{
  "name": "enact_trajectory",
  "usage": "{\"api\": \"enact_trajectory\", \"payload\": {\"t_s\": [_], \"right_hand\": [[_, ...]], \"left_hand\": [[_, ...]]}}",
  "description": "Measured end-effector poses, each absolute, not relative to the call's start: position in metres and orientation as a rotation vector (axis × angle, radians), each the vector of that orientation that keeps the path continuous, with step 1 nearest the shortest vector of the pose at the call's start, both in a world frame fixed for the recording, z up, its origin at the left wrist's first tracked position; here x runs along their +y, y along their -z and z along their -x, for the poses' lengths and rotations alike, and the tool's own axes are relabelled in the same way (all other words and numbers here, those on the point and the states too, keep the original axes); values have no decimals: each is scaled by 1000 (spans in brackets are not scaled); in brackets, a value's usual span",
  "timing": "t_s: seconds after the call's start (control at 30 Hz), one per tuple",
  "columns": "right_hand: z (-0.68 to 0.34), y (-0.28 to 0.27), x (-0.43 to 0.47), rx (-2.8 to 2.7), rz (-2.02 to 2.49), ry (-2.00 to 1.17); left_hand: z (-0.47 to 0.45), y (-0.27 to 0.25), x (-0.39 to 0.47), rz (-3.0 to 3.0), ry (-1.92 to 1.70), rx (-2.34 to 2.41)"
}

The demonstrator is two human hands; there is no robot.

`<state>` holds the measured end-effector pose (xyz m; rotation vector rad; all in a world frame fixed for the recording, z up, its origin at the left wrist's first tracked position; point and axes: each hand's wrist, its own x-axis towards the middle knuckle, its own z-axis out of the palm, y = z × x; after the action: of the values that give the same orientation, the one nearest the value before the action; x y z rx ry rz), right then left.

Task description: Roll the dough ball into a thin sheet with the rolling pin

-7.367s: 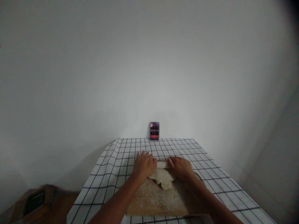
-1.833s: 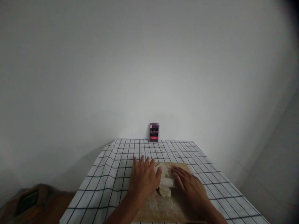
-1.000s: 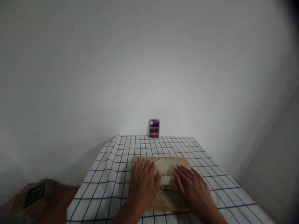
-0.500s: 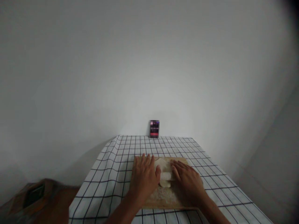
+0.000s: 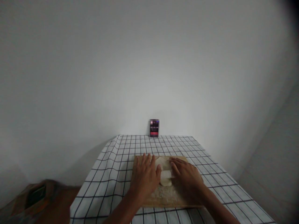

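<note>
A pale rolling pin (image 5: pixel 166 174) lies crosswise over a flattened sheet of dough (image 5: pixel 166 182), whose far part shows beyond the pin. Both are on a floured wooden board (image 5: pixel 163 199). My left hand (image 5: pixel 147 174) rests palm down over the pin's left part, fingers stretched forward and spread, thumb beside the dough. Over the right part lies my right hand (image 5: pixel 187 174), flat, its fingers extended close together and angled inward. Only the middle of the pin shows clearly; the hands cover most of the rest.
The board lies on a table with a white, black-checked cloth (image 5: pixel 107 174). At the table's far edge a small dark upright object (image 5: pixel 154 128), blurred out, leans against the white wall (image 5: pixel 149 68). A brown box-like object (image 5: pixel 35 196) stands low at the left.
My hands stay flat over the rolling pin, which has shifted very slightly. My right hand has moved a little, and the whole view has tilted slightly.
</note>
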<state>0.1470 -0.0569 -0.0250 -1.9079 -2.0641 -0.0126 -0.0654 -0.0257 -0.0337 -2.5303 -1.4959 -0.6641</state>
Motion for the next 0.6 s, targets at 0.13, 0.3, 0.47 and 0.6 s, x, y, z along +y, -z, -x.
{"api": "enact_trajectory", "payload": {"t_s": [0.13,0.3,0.47,0.6], "right_hand": [[-152,18,-30,-2117,1907,-89],[-156,25,-35,-2136,1863,-87],[-158,40,-55,-2086,1825,-65],[-159,39,-56,-2095,1832,-77]], "left_hand": [[61,27,-16,2554,574,-1582],[61,27,-26,2536,602,-1526],[60,23,-40,2551,614,-1479],[61,25,-40,2543,642,-1477]]}}
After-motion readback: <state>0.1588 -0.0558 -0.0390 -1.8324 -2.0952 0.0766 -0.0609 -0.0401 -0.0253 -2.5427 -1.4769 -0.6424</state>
